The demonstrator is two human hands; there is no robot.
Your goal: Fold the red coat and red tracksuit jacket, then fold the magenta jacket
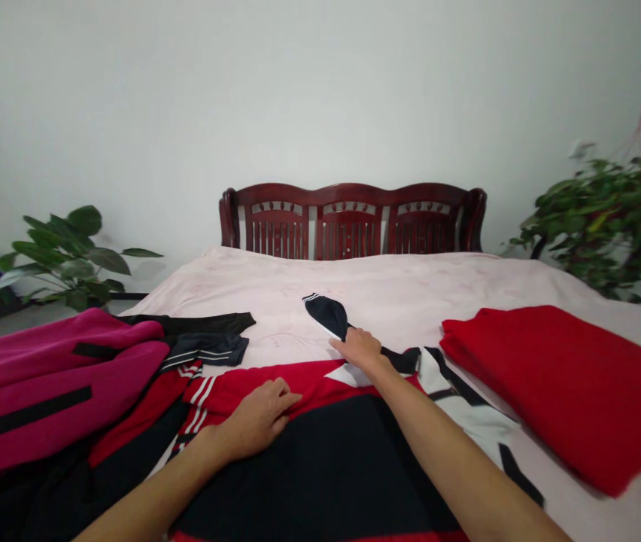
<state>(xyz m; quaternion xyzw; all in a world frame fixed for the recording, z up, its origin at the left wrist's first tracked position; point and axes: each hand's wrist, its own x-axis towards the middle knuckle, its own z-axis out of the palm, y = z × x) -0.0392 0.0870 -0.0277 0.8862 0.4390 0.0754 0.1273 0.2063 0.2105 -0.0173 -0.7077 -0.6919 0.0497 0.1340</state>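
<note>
A red, black and white jacket [332, 452] lies spread on the pale pink bed [411, 286] in front of me. My left hand [256, 418] rests flat on its red upper part, fingers stretched out. My right hand [361, 348] reaches further and presses on the jacket's dark navy collar [329, 315], fingers closed down on the fabric edge.
A magenta garment with black stripes [44, 376] is piled at the left, with dark clothes [202, 339] beside it. A folded red garment [569, 384] lies at the right. A dark wooden headboard [351, 222] stands behind, with potted plants [614, 218] on both sides.
</note>
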